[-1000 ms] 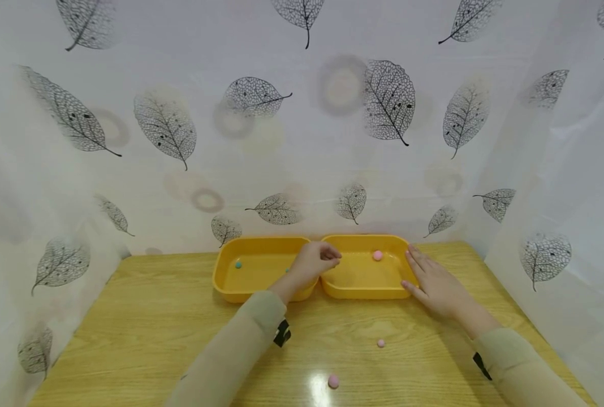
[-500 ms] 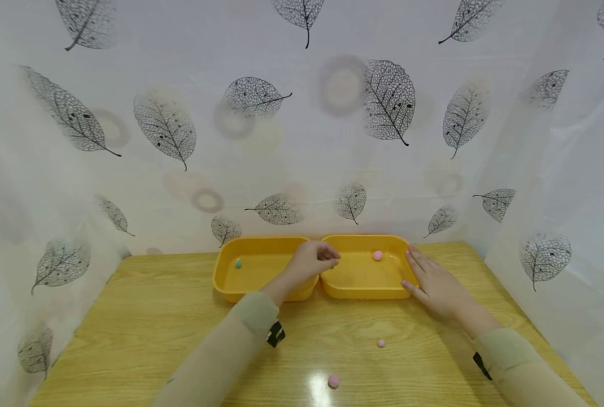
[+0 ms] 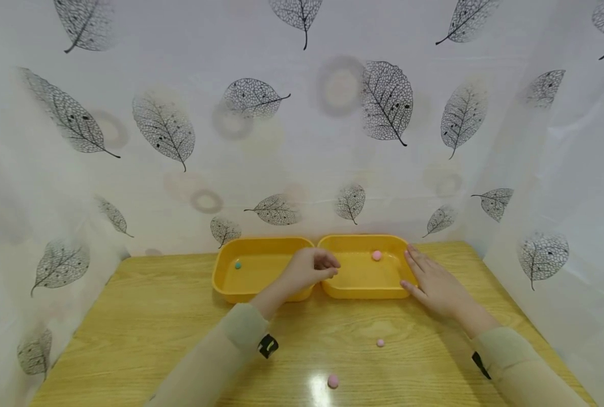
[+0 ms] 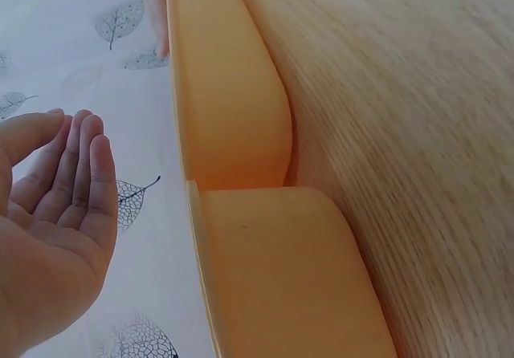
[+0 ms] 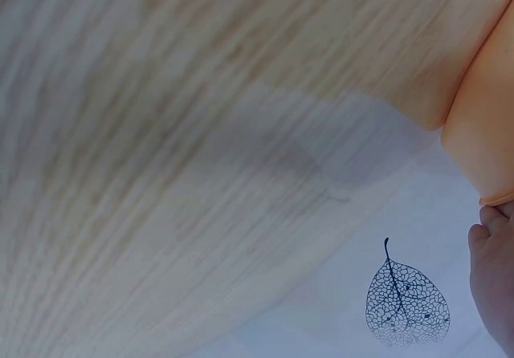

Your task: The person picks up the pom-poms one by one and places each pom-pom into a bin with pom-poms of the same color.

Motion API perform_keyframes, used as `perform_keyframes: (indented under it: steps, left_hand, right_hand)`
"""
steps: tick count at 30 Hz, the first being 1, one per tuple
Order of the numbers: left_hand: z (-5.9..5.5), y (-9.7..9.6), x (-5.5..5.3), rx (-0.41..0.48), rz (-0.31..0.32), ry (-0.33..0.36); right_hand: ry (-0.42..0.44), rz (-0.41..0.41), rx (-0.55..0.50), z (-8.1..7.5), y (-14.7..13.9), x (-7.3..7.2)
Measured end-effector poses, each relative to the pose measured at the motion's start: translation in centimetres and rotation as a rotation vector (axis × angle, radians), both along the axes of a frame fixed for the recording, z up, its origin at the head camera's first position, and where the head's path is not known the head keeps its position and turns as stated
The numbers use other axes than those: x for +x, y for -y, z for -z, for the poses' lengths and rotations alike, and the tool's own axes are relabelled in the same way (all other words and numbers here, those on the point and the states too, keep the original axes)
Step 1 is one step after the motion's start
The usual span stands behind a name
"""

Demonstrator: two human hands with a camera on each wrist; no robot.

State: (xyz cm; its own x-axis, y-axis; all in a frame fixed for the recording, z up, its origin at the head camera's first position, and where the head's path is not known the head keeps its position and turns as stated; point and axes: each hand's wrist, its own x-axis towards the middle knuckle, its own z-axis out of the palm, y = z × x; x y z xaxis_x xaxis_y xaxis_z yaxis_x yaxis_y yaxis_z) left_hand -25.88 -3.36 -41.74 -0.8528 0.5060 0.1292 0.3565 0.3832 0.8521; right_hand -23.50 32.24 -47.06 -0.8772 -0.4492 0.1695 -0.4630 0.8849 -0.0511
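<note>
Two yellow plastic trays stand end to end on the table. My left hand (image 3: 309,267) is over their inner ends, between the left tray (image 3: 261,298) and the right tray (image 3: 365,293). In the left wrist view that hand (image 4: 60,205) has loosely bent fingers, a thumb apart from them, and a bare palm. A small teal ball (image 3: 238,265) lies in the left tray. Inside the right tray is a pink ball (image 3: 376,255). My right hand (image 3: 436,288) rests with extended fingers against the right tray's outer end; only part of this hand (image 5: 494,270) shows in the right wrist view.
Nearer to me on the wooden table (image 3: 144,328) lie a small pink ball (image 3: 380,343) and a larger pink ball (image 3: 333,381). A white curtain (image 3: 302,152) with leaf prints closes off the back and both sides.
My left forearm has shifted left, and its hand has dropped slightly, thumb and fingers a little farther apart. A second teal ball in the left tray has become hidden behind it. My right hand stays put.
</note>
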Motion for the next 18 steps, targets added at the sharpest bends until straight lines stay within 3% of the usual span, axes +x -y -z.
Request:
perform_keyframes:
  steps: [10, 18]
  left_hand:
    - [-0.1, 0.7, 2.2, 0.032, 0.028, 0.004]
    - [0.2, 1.2, 3.3, 0.042, 0.073, -0.002]
  right_hand:
    - [-0.009, -0.005, -0.010, 0.0, 0.1, 0.0]
    - [-0.004, 0.000, -0.007, 0.2, 0.0, -0.1]
